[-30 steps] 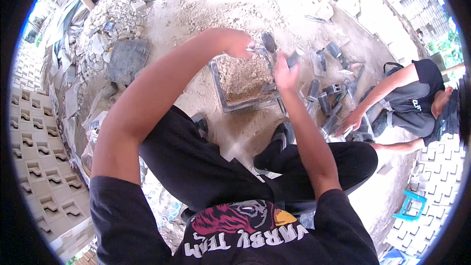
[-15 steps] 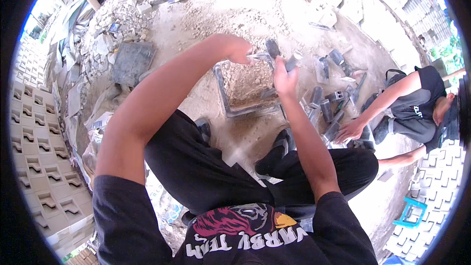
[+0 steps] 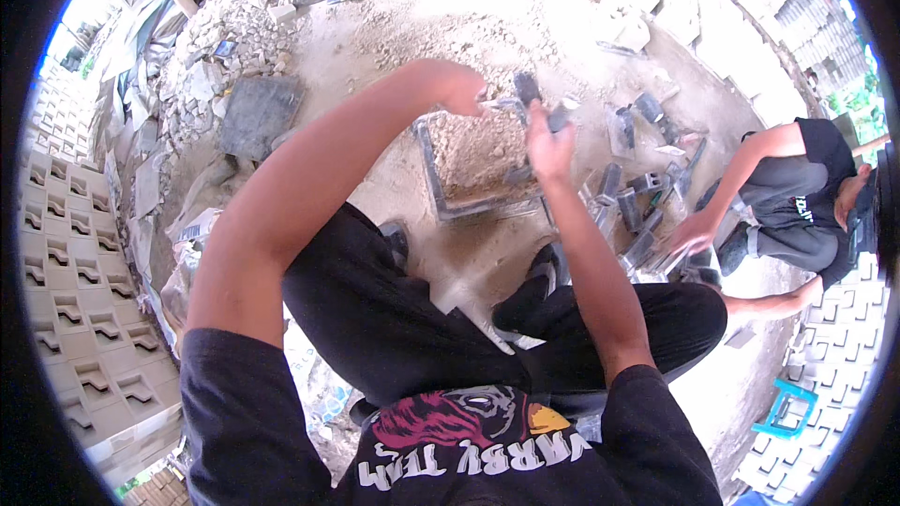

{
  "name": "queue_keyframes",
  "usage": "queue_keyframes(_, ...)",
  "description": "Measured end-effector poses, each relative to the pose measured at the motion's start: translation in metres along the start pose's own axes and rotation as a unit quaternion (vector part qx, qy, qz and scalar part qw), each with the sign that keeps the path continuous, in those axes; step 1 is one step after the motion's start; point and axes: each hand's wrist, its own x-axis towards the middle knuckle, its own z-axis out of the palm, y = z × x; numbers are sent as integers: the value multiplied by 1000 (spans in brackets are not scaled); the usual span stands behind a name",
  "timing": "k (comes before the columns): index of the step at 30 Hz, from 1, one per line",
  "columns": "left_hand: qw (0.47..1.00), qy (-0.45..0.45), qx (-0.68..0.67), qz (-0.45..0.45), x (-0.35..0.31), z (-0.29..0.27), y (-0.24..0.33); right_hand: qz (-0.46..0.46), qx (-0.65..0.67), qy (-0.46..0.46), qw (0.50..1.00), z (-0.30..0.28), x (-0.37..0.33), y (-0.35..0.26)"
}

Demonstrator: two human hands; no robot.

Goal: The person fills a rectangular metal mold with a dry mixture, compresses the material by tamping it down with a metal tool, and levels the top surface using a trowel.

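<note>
little has changed; the right hand (image 3: 551,142) still grips a dark tool (image 3: 527,87) by the box (image 3: 459,210) of dirt (image 3: 480,155) on the ground (image 3: 450,258); the left hand (image 3: 464,94) stays at its far edge, grip unclear; work seems ongoing

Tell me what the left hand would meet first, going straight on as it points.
Likely the far rim of the dark tray, close by its fingertips, then perhaps the right hand. Depth is unclear and the fingers are blurred.
</note>
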Motion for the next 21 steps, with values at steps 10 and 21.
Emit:
queue_keyframes(10,1000,11,15,-13,1,3,-1,-100,-26,31,994,7,-19,6)
queue_keyframes(21,999,12,33,5,2,2,4,-52,-40,-38,997,11,-4,5)
